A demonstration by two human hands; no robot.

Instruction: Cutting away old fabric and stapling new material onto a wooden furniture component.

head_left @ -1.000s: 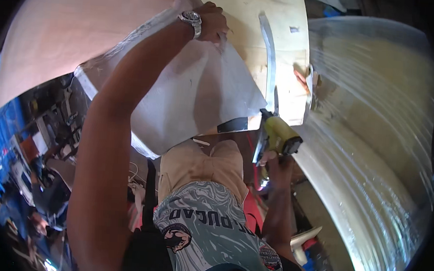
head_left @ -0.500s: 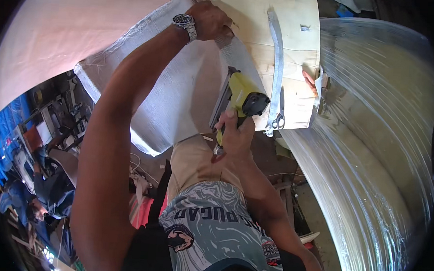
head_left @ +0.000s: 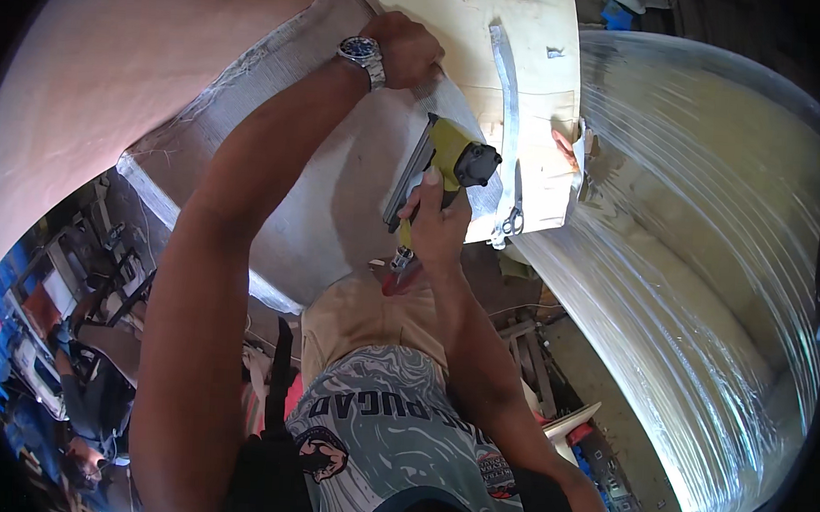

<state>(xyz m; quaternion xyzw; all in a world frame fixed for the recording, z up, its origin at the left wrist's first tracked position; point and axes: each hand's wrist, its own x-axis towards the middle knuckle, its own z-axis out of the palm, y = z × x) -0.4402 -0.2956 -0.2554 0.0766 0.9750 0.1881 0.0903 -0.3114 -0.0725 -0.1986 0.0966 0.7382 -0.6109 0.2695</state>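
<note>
My right hand [head_left: 439, 225] is wrapped round the grip of a yellow-green and black air staple gun [head_left: 451, 154]. A hose fitting [head_left: 401, 258] sticks out from the bottom of its handle. The gun is over a block-shaped piece covered in grey fabric [head_left: 295, 157], its nose toward that cloth. Farther off, my left hand [head_left: 404, 52], with a watch on its wrist, is closed at the fabric's far right edge; its fingertips are hidden. Right of the gun, a narrow grey fabric strip [head_left: 506, 103] and dark-handled scissors [head_left: 513, 222] lie on a pale board [head_left: 549, 161].
A large tan sheet [head_left: 132, 65] bends across the upper left. On the right stands a bulky piece wrapped in clear plastic [head_left: 694, 317]. At lower left a person [head_left: 97, 379] is among cluttered frames. An orange-brown item [head_left: 564, 148] lies at the board's right edge.
The view has shifted a little. The staple gun and my right hand have turned slightly, with the gun still over the grey fabric. My left hand keeps its hold at the fabric's edge.
</note>
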